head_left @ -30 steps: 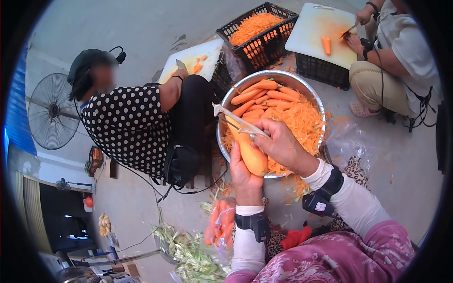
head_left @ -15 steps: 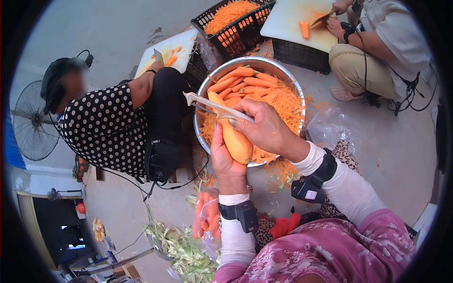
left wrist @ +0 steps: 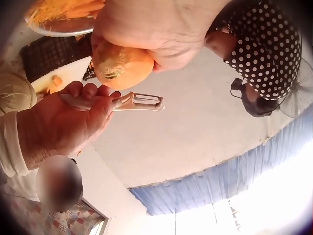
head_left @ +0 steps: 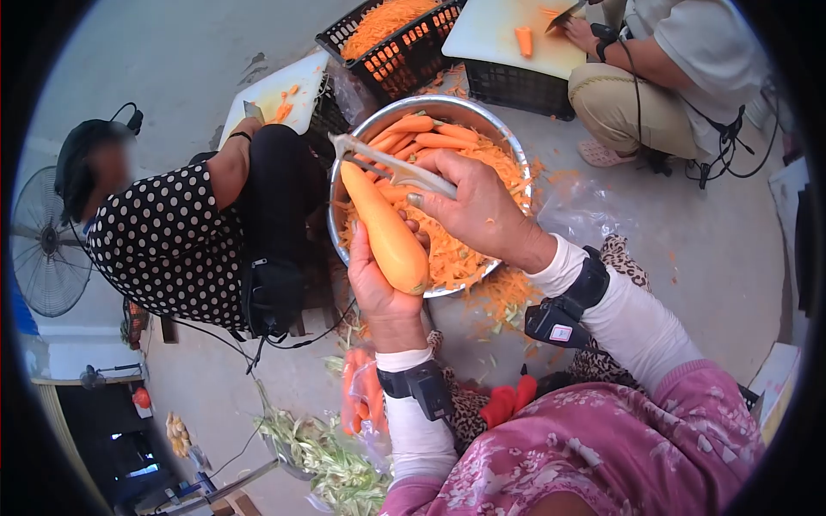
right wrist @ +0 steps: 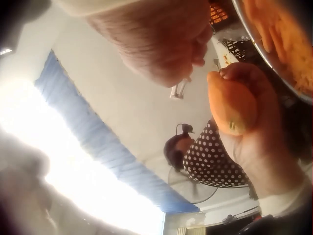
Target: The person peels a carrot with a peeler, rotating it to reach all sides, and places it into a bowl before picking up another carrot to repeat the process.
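Note:
My left hand point(head_left: 379, 297) grips a thick, peeled, yellow-orange carrot point(head_left: 391, 236) from below, its narrow end pointing away from me. The carrot's blunt end, with a greenish-brown stem scar, shows in the left wrist view. My right hand point(head_left: 486, 211) holds a pale-handled peeler point(head_left: 417, 176), whose blade head overlaps the carrot's narrow end in the head view. Both hands are over the near side of a metal basin point(head_left: 519, 155). In it lie whole carrots point(head_left: 452, 136) and a heap of orange peelings point(head_left: 465, 245).
A black crate point(head_left: 391, 60) of orange shreds stands beyond the basin. Two people sit nearby, cutting on white boards point(head_left: 495, 39). A bag of carrots point(head_left: 366, 391) and pale green husks point(head_left: 335, 464) lie on the floor at my left. A fan point(head_left: 50, 241) stands at far left.
The head view has swung, shifting the basin and people leftward. The peeler has gone from across the carrot's upper part to its narrow end. More of the carrot's side shows in my left hand.

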Motion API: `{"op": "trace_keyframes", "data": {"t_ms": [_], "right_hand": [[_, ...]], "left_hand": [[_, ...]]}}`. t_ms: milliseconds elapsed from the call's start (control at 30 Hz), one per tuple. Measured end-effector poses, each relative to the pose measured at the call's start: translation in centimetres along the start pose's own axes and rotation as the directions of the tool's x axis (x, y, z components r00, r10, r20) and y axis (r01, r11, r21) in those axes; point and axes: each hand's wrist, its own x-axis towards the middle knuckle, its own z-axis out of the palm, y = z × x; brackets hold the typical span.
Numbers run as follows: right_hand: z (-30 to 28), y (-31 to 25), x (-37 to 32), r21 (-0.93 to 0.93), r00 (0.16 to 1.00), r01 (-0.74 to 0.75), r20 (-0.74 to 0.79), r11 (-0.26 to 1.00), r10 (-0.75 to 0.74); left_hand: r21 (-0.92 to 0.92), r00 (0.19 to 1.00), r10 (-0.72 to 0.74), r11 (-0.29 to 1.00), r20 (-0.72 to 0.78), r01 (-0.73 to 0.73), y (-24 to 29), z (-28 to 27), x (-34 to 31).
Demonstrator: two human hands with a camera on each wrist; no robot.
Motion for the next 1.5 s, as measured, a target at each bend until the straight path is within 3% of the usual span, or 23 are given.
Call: {"op": "trace_keyframes", "data": {"t_ms": [33,233,367,433,467,533,567,633,667,733,767,800,867,900,1000,1033,1167,1233,1367,1433,1500], "right_hand": [[-0.2,-0.3,0.1,-0.012,0.999,-0.036,0.014,0.999,0.036],[0.4,0.0,-0.9,0.225,0.968,-0.242,0.119,0.944,0.220],[0.5,0.2,-1.6,-0.003,0.972,-0.189,0.144,0.982,0.188],[0.1,-2.0,-1.9,-0.293,0.991,0.130,0.017,0.947,-0.131],[0.3,-1.6,-2.0,-0.295,0.991,0.132,0.028,0.947,-0.129],[0.6,-0.1,-2.1,-0.461,0.859,0.453,-0.005,0.763,-0.512],[0.4,0.4,-2.2,-0.462,0.861,0.451,-0.002,0.764,-0.509],[-0.5,0.8,-2.4,-0.607,0.916,0.400,0.285,0.687,-0.281],[-0.5,0.9,-2.0,-0.610,0.917,0.398,0.287,0.686,-0.277],[-0.3,0.3,-1.1,-0.547,0.800,0.529,0.067,0.648,-0.596],[-0.3,-0.3,-1.1,-0.507,0.802,0.513,-0.005,0.693,-0.597],[-0.4,-0.1,-1.1,-0.505,0.808,0.509,0.001,0.697,-0.590],[-0.7,0.5,-1.1,-0.611,0.758,0.582,0.170,0.536,-0.629],[-0.8,0.2,-1.5,-0.607,0.764,0.613,0.291,0.506,-0.576],[-0.8,1.1,-0.9,-0.560,0.771,0.591,0.182,0.580,-0.610],[-0.9,0.9,-1.0,-0.521,0.815,0.538,0.120,0.663,-0.567],[-1.1,0.7,-1.4,-0.505,0.841,0.514,0.141,0.693,-0.522],[-0.8,1.8,-1.8,-0.489,0.870,0.485,0.353,0.725,-0.344],[-1.0,1.3,-0.9,-0.514,0.850,0.519,0.229,0.683,-0.474],[-1.4,0.0,-0.7,-0.485,0.948,0.312,0.102,0.817,-0.302],[-1.6,0.5,-0.3,-0.404,0.965,0.261,0.095,0.877,-0.244]], "left_hand": [[0.030,0.991,0.055,0.998,-0.118,-0.052,-0.2,0.5,-0.2],[0.049,0.988,0.084,0.996,-0.130,-0.078,0.0,-0.5,-0.6],[0.115,0.970,0.162,0.983,-0.180,-0.143,-0.3,-0.3,-1.0],[0.100,0.987,0.092,0.992,-0.130,-0.079,0.3,-0.9,-1.2],[0.092,0.986,0.098,0.992,-0.134,-0.086,0.4,-1.1,-1.3],[0.139,0.985,0.103,0.987,-0.137,-0.084,0.3,-0.6,-1.7],[0.135,0.985,0.102,0.987,-0.140,-0.083,0.3,-0.6,-1.8],[0.127,0.980,0.133,0.985,-0.146,-0.115,0.2,-0.5,-1.7],[0.122,0.980,0.130,0.986,-0.148,-0.113,0.3,-0.6,-1.6],[0.158,0.982,0.154,0.978,-0.111,-0.136,0.6,-1.2,-1.6],[0.119,0.991,0.114,0.987,-0.067,-0.105,1.0,-2.1,-1.4],[0.113,0.991,0.113,0.988,-0.077,-0.104,0.9,-2.0,-1.5],[0.087,0.978,0.134,0.989,-0.161,-0.121,0.9,-1.4,-1.5],[0.082,0.977,0.133,0.989,-0.166,-0.121,0.9,-1.2,-1.5],[0.075,0.987,0.152,0.986,-0.060,-0.147,1.2,-1.0,-1.6],[0.086,0.982,0.167,0.983,-0.084,-0.160,1.4,-0.8,-1.7],[0.065,0.979,0.172,0.984,-0.107,-0.165,1.6,-1.1,-1.7],[0.044,0.979,0.164,0.986,-0.121,-0.160,1.5,-1.0,-1.7],[0.084,0.980,0.173,0.983,-0.094,-0.166,1.5,-1.6,-1.6],[0.078,0.975,0.182,0.982,-0.123,-0.174,1.3,-1.0,-1.7],[0.072,0.970,0.193,0.980,-0.147,-0.184,1.4,-1.1,-1.6]]}}
